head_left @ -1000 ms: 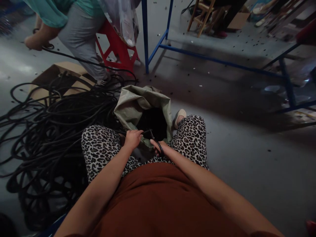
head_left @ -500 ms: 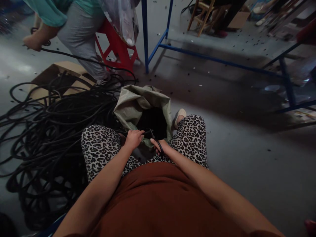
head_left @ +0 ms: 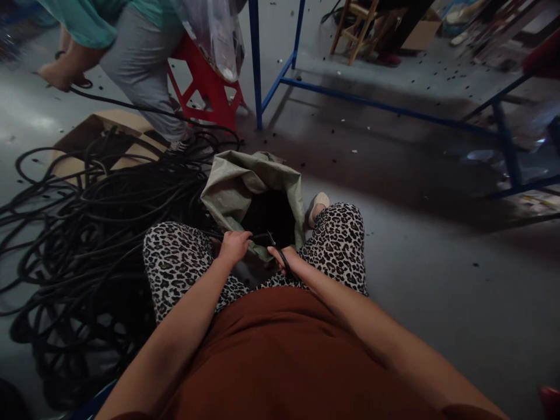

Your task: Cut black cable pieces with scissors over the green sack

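Observation:
Between my knees stands a grey-green woven sack with its mouth open and a dark inside. Over its near rim, my left hand is closed on a black rubber cord, whose end sticks out to the right. My right hand grips black-handled scissors, blades pointing up and left, close to the cord's end. Whether the blades touch the cord is too dark to tell. To the left, a large heap of black cord lies in loops on the floor.
A cardboard box sits behind the heap. At upper left a person on a red stool holds a length of cord. A blue metal frame stands ahead. Small dark scraps dot the floor.
My left hand has shifted slightly left, and its fingertips are a little farther from the scissors. The other person's hands have moved slightly, and their cord hangs a bit lower.

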Demonstrator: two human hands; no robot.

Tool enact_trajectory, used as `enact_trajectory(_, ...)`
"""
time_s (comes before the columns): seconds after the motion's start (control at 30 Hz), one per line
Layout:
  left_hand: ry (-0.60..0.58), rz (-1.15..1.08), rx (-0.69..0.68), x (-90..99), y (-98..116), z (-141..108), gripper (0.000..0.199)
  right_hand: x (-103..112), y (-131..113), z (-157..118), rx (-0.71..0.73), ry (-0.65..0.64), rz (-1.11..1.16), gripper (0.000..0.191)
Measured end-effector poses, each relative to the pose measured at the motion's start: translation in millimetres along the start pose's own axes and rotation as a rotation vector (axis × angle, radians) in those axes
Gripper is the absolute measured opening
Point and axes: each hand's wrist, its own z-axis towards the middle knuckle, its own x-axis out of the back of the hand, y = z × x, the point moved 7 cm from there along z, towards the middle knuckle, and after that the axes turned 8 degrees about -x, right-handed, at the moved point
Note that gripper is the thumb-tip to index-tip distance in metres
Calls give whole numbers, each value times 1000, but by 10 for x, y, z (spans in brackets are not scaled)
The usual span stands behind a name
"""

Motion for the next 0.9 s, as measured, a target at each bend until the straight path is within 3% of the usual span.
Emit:
enact_trajectory(0.23,-30,31,7,-67,-45,-8,25,6,-1,-2,26,22,-55,43)
enact_trajectory(0.6,42,5,71,68,-57,-3,28,-74,-30,-124,-60,-84,2,45)
enact_trajectory(0.9,33,-22,19,43,12,-9,28,-123,-12,-84,-45,-127,16,48)
